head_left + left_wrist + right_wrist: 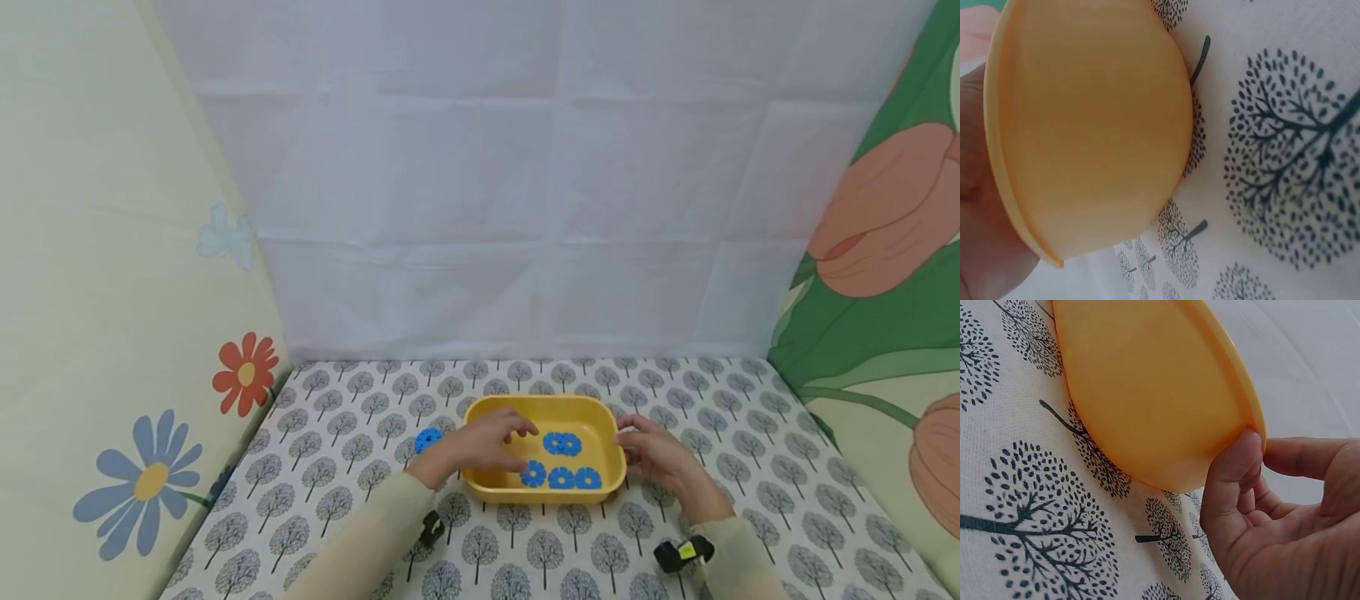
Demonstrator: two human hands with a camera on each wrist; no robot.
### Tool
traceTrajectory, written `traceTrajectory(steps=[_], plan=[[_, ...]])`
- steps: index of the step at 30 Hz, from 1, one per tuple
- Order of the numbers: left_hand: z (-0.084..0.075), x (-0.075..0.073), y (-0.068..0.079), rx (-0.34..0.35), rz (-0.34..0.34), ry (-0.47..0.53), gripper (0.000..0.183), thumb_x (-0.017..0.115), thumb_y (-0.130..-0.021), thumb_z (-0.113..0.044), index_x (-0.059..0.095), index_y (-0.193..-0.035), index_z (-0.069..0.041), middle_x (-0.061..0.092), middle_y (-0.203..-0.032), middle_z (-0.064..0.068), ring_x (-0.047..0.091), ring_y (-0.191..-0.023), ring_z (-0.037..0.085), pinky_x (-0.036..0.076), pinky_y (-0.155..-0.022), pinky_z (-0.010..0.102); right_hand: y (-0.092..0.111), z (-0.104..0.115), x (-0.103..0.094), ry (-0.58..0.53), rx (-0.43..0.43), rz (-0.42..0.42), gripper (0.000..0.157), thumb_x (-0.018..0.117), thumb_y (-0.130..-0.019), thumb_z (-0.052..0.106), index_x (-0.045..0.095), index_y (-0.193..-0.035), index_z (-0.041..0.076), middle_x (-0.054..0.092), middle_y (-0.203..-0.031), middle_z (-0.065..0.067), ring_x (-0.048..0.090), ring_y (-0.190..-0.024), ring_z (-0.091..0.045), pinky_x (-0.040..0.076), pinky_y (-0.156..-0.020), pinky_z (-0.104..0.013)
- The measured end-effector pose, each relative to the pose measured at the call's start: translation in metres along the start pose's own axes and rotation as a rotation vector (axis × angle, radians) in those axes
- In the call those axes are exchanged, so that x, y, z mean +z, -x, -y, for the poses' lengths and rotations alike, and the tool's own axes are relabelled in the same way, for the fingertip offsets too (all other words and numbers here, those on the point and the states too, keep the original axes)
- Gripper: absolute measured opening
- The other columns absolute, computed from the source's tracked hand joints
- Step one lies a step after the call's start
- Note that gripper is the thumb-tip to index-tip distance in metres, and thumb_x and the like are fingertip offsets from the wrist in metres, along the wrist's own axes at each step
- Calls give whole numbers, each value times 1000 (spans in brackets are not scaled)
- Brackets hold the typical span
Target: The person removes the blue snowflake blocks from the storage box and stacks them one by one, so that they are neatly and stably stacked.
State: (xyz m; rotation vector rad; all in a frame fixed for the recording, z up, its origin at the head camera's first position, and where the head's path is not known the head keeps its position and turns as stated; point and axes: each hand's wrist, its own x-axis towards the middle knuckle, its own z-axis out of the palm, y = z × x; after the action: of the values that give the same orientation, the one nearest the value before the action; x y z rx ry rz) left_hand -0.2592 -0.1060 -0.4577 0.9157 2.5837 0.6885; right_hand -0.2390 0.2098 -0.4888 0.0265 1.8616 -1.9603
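A yellow tub (536, 497) sits between the two hands on the tabletop. Inside, on its floor, lie five blue discs (533, 473): three in a loose row on the near side, starting by the left thumb, and two close together farther off, whether overlapping or merely touching being hard to tell. The left hand (480, 442) reaches over the tub's left side, its fingers loosely bent and apart from the thumb, with nothing visible in its grasp; the left wrist view hides the fingertips behind the tub wall. The right hand (1272, 512) pinches the tub's right rim between thumb and finger.

Another blue disc (428, 438) lies outside, just left of the left hand. All the discs look flat and round with notched edges; finer detail is too small to make out. The tub is smooth, with rounded corners and a thin lip.

Under the hands, the tabletop (543, 521) wears woven white cloth printed with dark trees. Beyond them hangs a creased white sheet (540, 183). Pale sleeves (375, 533) are cut off at the lower edge.
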Motion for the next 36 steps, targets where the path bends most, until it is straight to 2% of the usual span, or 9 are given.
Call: traceTrajectory(steps=[3,9,13,26,31,36], plan=[[-3,2,-3,-4,37,-3,55,83,-85,-29,63,-135,-19,60,-125,0,56,-109,17,49,-94,33,0,0,0,4,-1,-3,23,53,-103,10,46,-123,0,64,-87,-8,63,-70,-16,58,-65,-32],[-4,9,-7,-23,95,-45,51,86,-80,-24,68,-127,-30,59,-122,-7,54,-102,8,49,-92,29,1,1,1,13,-5,-5,25,52,-103,10,45,-124,-1,64,-88,-9,63,-72,-17,58,-67,-33],[-3,14,-9,-26,123,-58,50,85,-79,-19,69,-124,-33,57,-120,-11,53,-100,5,49,-92,28,1,0,1,15,-6,-5,25,52,-103,10,45,-124,-1,64,-89,-9,64,-72,-17,58,-67,-33],[-2,21,-17,-28,112,-114,30,87,-81,-25,70,-104,-34,56,-115,-11,53,-103,7,48,-98,28,2,1,0,9,-6,-1,25,53,-103,11,45,-125,0,66,-89,-8,65,-73,-17,59,-68,-33],[0,23,-19,-39,111,-103,28,87,-81,-27,68,-101,-34,54,-110,-12,52,-99,6,48,-96,28,1,0,0,8,-3,-6,26,53,-103,11,45,-125,0,66,-90,-9,65,-73,-17,59,-67,-33],[3,26,-22,-7,112,-133,26,85,-83,-32,67,-102,-31,52,-104,-13,50,-94,6,46,-92,25,2,0,0,11,-11,0,27,54,-103,11,45,-125,-1,66,-91,-9,65,-74,-18,59,-68,-33]])
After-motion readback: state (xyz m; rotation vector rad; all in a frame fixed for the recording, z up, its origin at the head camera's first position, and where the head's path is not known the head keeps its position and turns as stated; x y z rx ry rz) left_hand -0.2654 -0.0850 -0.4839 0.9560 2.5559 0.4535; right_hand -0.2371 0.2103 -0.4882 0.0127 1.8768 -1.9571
